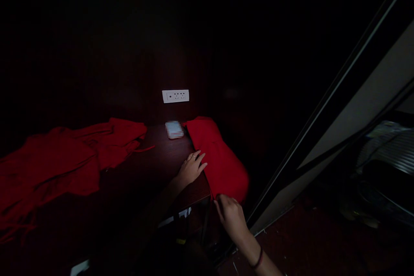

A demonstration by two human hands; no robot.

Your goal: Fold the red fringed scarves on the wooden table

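A red cloth (220, 159) lies over the right end of a dark table (155, 159), part of it beyond the table's edge. My left hand (191, 168) rests at the cloth's left side with its fingers spread; a ring shows on one finger. At the cloth's near corner, my right hand (231, 213) has its fingers closed on the fabric, and a dark band circles that wrist. More red cloth (74, 155), crumpled and with thin strings, is spread over the left part of the table.
A small pale item (174, 130), blurred out, sits near the wall. Above it is a white power socket (175, 96). On the right, a slanting metal-edged frame (323, 95) stands beside the table, with a ribbed, shiny object (391, 144) beyond it. The surroundings are very dark.
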